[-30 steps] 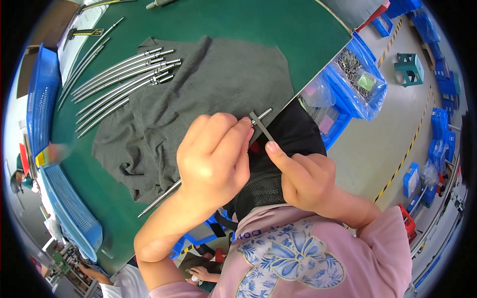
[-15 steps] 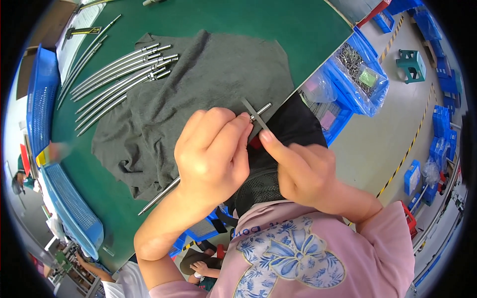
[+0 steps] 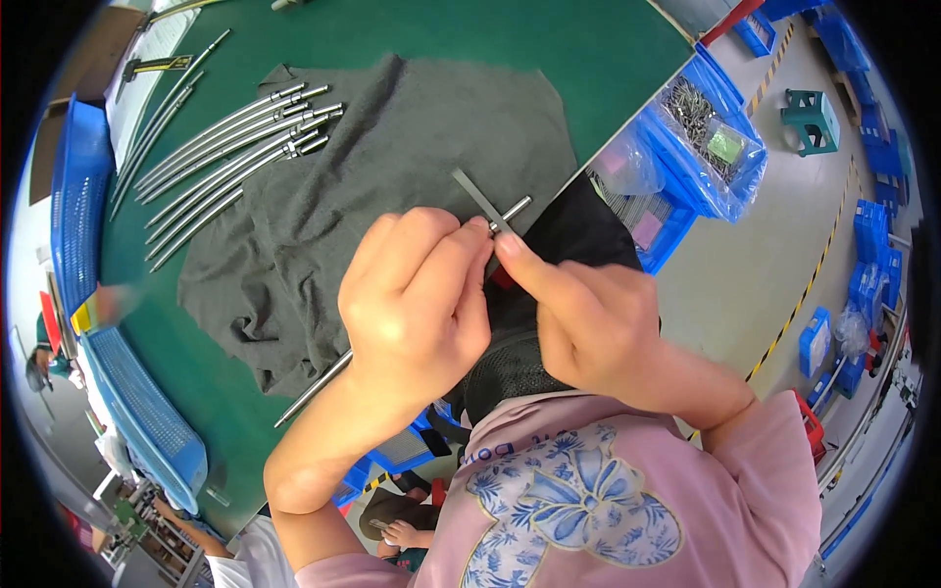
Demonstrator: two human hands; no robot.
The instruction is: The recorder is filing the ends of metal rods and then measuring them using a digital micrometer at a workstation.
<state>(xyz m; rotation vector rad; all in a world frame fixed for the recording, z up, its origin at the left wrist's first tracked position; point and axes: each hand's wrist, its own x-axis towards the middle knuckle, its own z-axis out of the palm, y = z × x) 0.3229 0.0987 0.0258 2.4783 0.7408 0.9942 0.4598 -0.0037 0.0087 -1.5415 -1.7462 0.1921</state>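
Note:
My left hand is closed around a thin metal rod. The rod's stepped tip sticks out past the thumb and forefinger, and its other end shows beyond the wrist. My right hand grips a flat grey file-like strip, its index finger stretched along it. The strip lies crosswise against the rod just beyond the left fingertips; my fingers hide its near end. Under and beyond the hands, a crumpled grey cloth covers part of the green table. Several similar metal rods rest side by side on its left edge.
Blue baskets line the table's left side, near a caliper. At the right, beyond the table edge, stand blue bins with bagged metal parts. A green stool is on the floor. Other people sit nearby.
The strip has slid up and to the left across the rod, with my right hand shifting slightly left along with it. My left hand keeps its hold on the rod, nearly still.

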